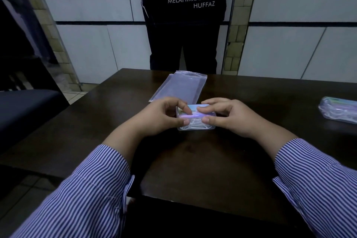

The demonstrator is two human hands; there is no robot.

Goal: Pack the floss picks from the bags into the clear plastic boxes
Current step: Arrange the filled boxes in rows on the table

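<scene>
Both hands, left hand (166, 116) and right hand (225, 117), are pinching the clear box (196, 120) mid-surface; pressing evenly should snap its lid.

Dim, bluish cast; wide-angle bending at edges; seemingly soft focus.

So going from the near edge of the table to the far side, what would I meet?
Striped sleeves → clear plastic box held by left hand and right hand → flat empty bags → a standing person.
</scene>
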